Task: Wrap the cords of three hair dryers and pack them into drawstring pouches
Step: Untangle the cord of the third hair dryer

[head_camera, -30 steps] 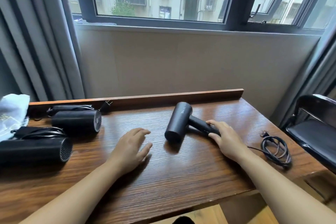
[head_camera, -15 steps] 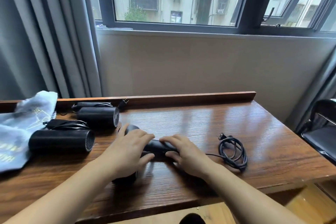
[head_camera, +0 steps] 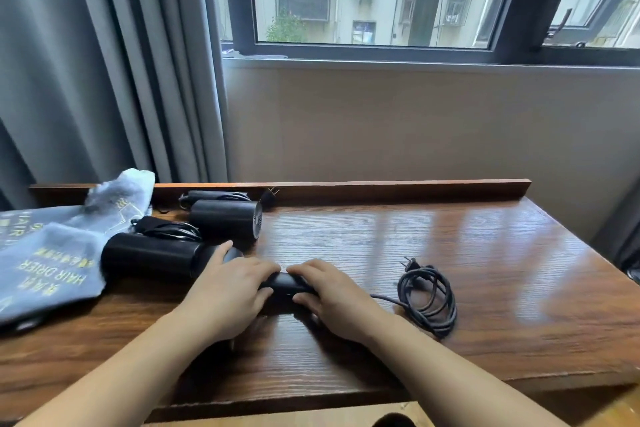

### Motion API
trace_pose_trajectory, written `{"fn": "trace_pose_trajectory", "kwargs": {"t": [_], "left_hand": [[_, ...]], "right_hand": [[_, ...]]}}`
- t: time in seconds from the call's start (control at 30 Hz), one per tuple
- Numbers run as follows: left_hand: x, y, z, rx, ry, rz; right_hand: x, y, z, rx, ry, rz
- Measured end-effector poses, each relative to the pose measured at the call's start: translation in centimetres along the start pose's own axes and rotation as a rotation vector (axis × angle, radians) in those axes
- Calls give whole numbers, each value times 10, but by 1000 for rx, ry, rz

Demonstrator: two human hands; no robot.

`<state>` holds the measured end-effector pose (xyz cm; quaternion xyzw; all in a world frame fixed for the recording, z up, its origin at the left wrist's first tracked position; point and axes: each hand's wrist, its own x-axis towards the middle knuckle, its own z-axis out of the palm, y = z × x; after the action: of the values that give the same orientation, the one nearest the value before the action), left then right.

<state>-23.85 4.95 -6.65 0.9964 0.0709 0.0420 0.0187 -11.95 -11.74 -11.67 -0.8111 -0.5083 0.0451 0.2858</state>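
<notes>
A black hair dryer [head_camera: 285, 282] lies at the middle of the wooden table [head_camera: 467, 253]. My left hand [head_camera: 228, 295] covers and grips its barrel, hiding most of it. My right hand [head_camera: 332, 291] holds the handle, fingers curled over it. Its loose black cord [head_camera: 427, 295] lies coiled to the right, plug pointing away. Two more black hair dryers [head_camera: 149, 255] [head_camera: 225, 224] lie at the left with their cords bundled behind them. Grey drawstring pouches [head_camera: 45, 260] printed "HAIR DRIER" lie at the far left.
A raised wooden rail [head_camera: 381, 185] runs along the table's back edge under the window. Grey curtains [head_camera: 104, 62] hang at the back left. A dark chair [head_camera: 632, 253] shows at the right border.
The dryer slid from right of centre to the middle, beside the other two. My left hand came off the table onto its barrel. The cord coil trailed along leftward.
</notes>
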Motion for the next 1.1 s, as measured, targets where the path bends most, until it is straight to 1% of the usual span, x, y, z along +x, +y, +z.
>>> {"fn": "trace_pose_trajectory", "kwargs": {"t": [0.2, 0.27, 0.33, 0.4, 0.47, 0.53, 0.57, 0.6, 0.67, 0.7, 0.73, 0.77, 0.83, 0.87, 0.93, 1.03, 1.1], "left_hand": [[2, -27, 3, -25, 24, -7], [3, -37, 4, -12, 30, 1], [5, -46, 4, -10, 31, 6], [8, -53, 4, -19, 31, 13], [11, -57, 4, -29, 35, 12], [15, -59, 5, -25, 38, 12], [16, -58, 6, -17, 37, 12], [18, -57, 5, -12, 32, 8], [21, -53, 6, -9, 9, -6], [24, -50, 7, -19, -4, -6], [27, -44, 7, -39, -7, 2], [31, -37, 8, -58, -5, 17], [39, -19, 10, -78, 9, 66], [42, -7, 10, -94, 22, 94], [49, 15, 12, -199, 45, 108], [59, 45, 22, -379, 15, 85], [69, 58, 28, -433, -16, 76]], "right_hand": [[11, -8, 6, -30, -37, -53], [9, -4, 4, -50, -10, -79], [4, 3, -1, -62, 87, -126], [-2, 13, -15, -68, 227, -124], [-10, 22, -37, -79, 359, -69], [-18, 34, -60, -125, 438, 64], [-22, 41, -72, -161, 426, 182], [-27, 50, -82, -201, 367, 323], [-34, 64, -98, -233, 148, 580], [-36, 69, -102, -195, 43, 654], [-38, 72, -104, -132, -26, 686], [-38, 73, -105, -51, -57, 690], [-38, 73, -104, 76, -66, 644], [-37, 73, -102, 105, -64, 620], [-32, 74, -98, 154, -41, 585], [-19, 79, -87, 250, 48, 500], [-8, 86, -84, 354, 159, 441]]}}
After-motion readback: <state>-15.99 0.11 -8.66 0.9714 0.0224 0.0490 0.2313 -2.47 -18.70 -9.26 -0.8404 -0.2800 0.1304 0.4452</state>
